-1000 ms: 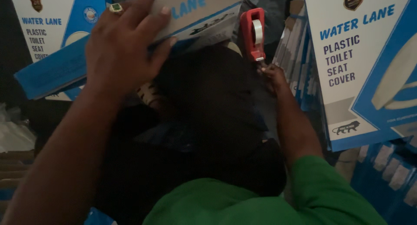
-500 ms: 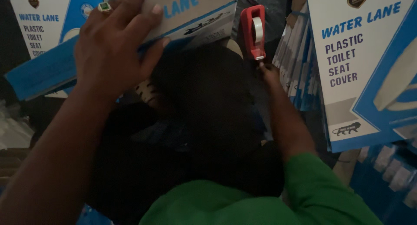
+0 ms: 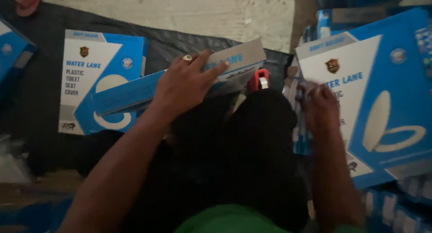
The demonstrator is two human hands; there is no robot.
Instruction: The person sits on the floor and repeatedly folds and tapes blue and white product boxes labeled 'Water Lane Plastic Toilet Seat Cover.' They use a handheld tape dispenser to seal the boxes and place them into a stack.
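Observation:
My left hand [image 3: 189,86], a ring on one finger, presses flat on top of a long blue-and-white carton [image 3: 135,91] that lies tilted across my dark-clothed lap [image 3: 252,152]. A red tape dispenser [image 3: 258,80] sticks up just behind the carton's right end, with no hand on it. My right hand [image 3: 321,107] is to the right of the dispenser, in front of a large blue-and-white carton [image 3: 382,98]. Its fingers are curled and blurred, and whether they hold anything is unclear.
Another blue-and-white carton [image 3: 101,75] leans on a black sheet [image 3: 40,93] at the left. More stacked cartons [image 3: 396,201] fill the lower right. A pale wall [image 3: 180,8] runs along the top. Clear plastic [image 3: 13,165] lies at the far left.
My right hand has come off the red tape dispenser and moved to the right. My left hand stays on the tilted carton. The view has shifted down in the frame.

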